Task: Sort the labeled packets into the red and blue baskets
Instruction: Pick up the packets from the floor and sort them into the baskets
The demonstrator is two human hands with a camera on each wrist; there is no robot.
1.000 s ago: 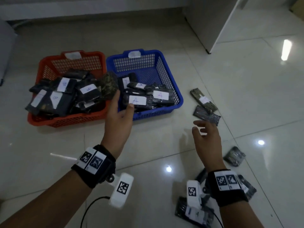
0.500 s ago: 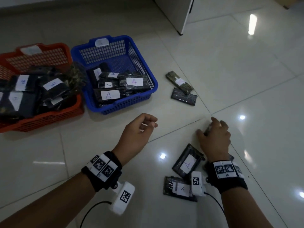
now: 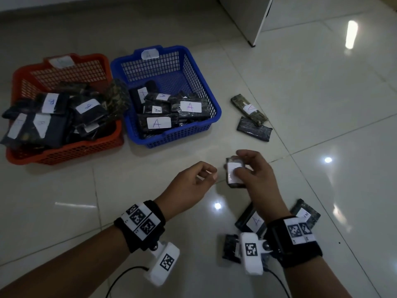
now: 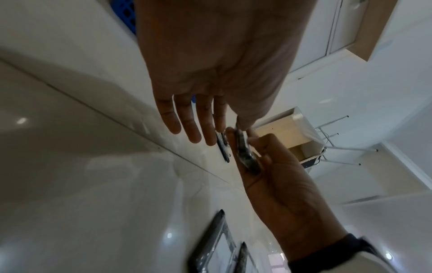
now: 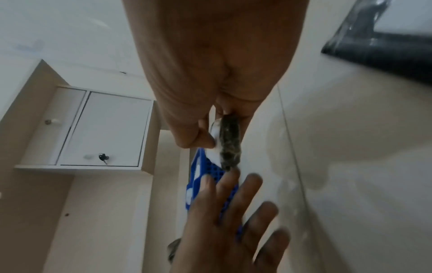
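Note:
My right hand [image 3: 247, 171] pinches a dark packet [image 3: 234, 175] with a white label, held above the floor; the same packet [image 5: 230, 142] shows edge-on between thumb and fingers in the right wrist view. My left hand [image 3: 199, 179] hovers just left of it, fingers relaxed and empty, its fingertips [image 4: 194, 133] close to the packet [image 4: 245, 153]. The red basket [image 3: 64, 151] at the far left holds several packets marked B. Beside it on the right, the blue basket [image 3: 189, 134] holds several packets marked A.
Two packets [image 3: 250, 108] [image 3: 253, 130] lie on the tiled floor right of the blue basket. More packets, one marked A [image 3: 253, 220], lie under my right wrist. A white cabinet [image 3: 253, 16] stands at the back right.
My right hand has picked a packet up off the floor and raised it toward the left hand. The left hand has shifted slightly right toward it. The head view has tilted.

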